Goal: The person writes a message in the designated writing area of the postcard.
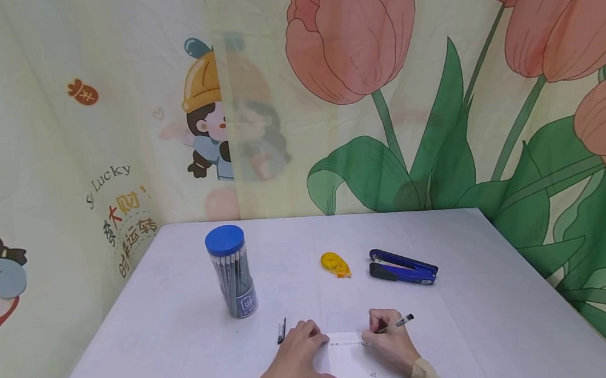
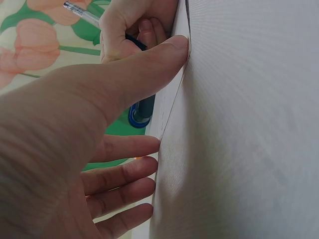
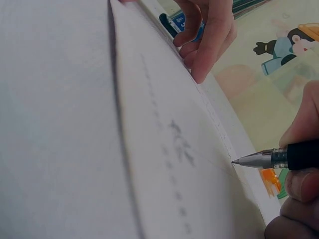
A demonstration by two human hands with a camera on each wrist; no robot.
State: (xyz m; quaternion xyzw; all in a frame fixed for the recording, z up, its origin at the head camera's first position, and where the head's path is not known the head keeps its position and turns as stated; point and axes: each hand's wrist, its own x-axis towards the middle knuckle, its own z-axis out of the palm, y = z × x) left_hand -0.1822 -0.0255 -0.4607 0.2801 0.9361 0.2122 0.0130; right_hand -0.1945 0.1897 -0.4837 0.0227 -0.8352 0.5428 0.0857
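Note:
A small white sheet of paper (image 1: 355,366) lies near the front of the table, a line of handwriting along its top and a printed mark lower down. My left hand (image 1: 299,360) rests at its left edge, thumb and fingertips spread along that side. In the left wrist view, these fingers (image 2: 124,189) are nearly straight. My right hand (image 1: 393,340) grips a gel pen (image 1: 405,320) over the upper part of the sheet. The right wrist view shows the pen's metal tip (image 3: 254,160) right at the paper. A pen cap (image 1: 281,331) lies just beyond my left hand.
A clear tub of pens (image 1: 233,281) with a blue lid stands at the back left. Yellow correction tape (image 1: 334,264) and a blue stapler (image 1: 405,267) lie beyond the paper. Behind the white table (image 1: 188,358) hangs a printed curtain (image 1: 261,95).

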